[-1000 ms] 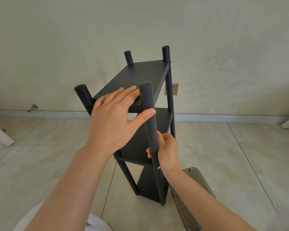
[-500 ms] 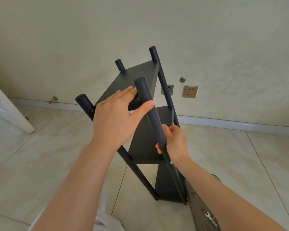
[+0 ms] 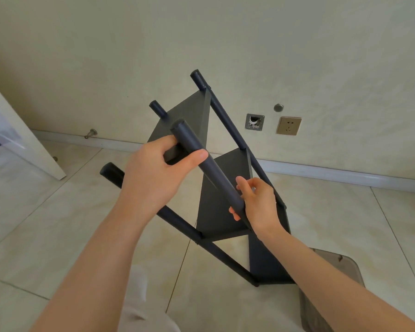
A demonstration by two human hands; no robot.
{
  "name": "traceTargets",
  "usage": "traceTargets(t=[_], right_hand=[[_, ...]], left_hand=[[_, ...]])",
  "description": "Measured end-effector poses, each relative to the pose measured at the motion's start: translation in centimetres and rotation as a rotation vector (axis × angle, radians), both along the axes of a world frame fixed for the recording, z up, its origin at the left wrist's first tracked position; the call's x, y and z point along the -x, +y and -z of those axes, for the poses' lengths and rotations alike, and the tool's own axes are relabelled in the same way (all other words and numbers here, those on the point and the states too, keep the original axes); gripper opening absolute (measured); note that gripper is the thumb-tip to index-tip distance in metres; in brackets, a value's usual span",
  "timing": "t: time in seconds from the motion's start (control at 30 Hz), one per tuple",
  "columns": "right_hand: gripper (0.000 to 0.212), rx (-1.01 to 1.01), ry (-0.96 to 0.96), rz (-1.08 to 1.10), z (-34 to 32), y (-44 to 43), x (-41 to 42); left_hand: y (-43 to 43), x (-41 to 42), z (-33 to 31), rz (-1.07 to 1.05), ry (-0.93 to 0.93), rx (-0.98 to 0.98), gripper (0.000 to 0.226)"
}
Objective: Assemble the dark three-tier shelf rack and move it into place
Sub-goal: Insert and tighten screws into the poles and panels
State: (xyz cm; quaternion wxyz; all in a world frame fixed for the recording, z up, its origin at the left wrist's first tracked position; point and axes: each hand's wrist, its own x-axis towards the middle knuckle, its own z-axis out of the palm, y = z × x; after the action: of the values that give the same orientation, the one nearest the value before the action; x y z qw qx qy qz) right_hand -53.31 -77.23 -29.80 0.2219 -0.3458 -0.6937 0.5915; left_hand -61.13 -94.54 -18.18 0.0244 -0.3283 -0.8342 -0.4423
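The dark three-tier shelf rack (image 3: 222,202) stands on the tiled floor in front of me, leaning hard to the left with its four round posts pointing up and left. My left hand (image 3: 153,176) grips the near edge of the top shelf, thumb pressed against the near right post (image 3: 201,159). Lower on that same post, my right hand (image 3: 256,204) curls its fingers round it, just above the middle shelf. The bottom shelf is partly hidden behind my right forearm.
A grey translucent bin (image 3: 331,291) sits on the floor at the rack's lower right. A white door (image 3: 22,144) stands open at left, with a door stopper (image 3: 90,133) by the baseboard. A wall socket (image 3: 289,125) and an open wall box (image 3: 255,121) lie behind the rack.
The rack has tipped further to the left across the frames. My left fingers have curled from lying flat on the top shelf to gripping its edge. My right hand stays on the post.
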Motion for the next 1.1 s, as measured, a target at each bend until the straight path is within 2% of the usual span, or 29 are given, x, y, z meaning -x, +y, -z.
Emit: traceTargets(t=[0.1, 0.23, 0.3, 0.5, 0.7, 0.83, 0.97, 1.1], right_hand=[[0.022, -0.006, 0.028, -0.015, 0.5, -0.2, -0.4], [0.026, -0.010, 0.037, -0.013, 1.1, -0.5, -0.5], [0.024, -0.014, 0.026, -0.013, 1.3, -0.7, -0.3], [0.017, -0.076, -0.010, -0.063, 3.2, -1.9, 1.1], [0.017, -0.134, -0.084, -0.121, 6.5, -3.5, 3.5], [0.014, -0.177, -0.124, -0.147, 9.1, -4.3, 5.1], [0.013, -0.241, -0.185, -0.207, 12.3, -4.2, 6.7], [0.011, -0.302, -0.192, -0.275, 15.2, -3.5, 7.6]], left_hand=[[-1.0, 0.5, 0.4, 0.020, -0.083, -0.005, 0.025], [-2.4, 1.2, 1.4, 0.014, -0.230, 0.008, 0.057], [-2.9, 1.5, 2.1, -0.027, -0.311, 0.003, 0.064], [-5.4, 3.9, 4.7, -0.114, -0.506, 0.016, 0.047], [-8.4, 6.5, 9.3, -0.143, -0.634, -0.062, 0.047], [-9.9, 7.7, 13.4, -0.203, -0.732, -0.096, 0.033], [-11.0, 8.3, 18.0, -0.218, -0.826, -0.139, 0.043], [-11.5, 8.4, 22.3, -0.213, -0.881, -0.140, 0.040]])
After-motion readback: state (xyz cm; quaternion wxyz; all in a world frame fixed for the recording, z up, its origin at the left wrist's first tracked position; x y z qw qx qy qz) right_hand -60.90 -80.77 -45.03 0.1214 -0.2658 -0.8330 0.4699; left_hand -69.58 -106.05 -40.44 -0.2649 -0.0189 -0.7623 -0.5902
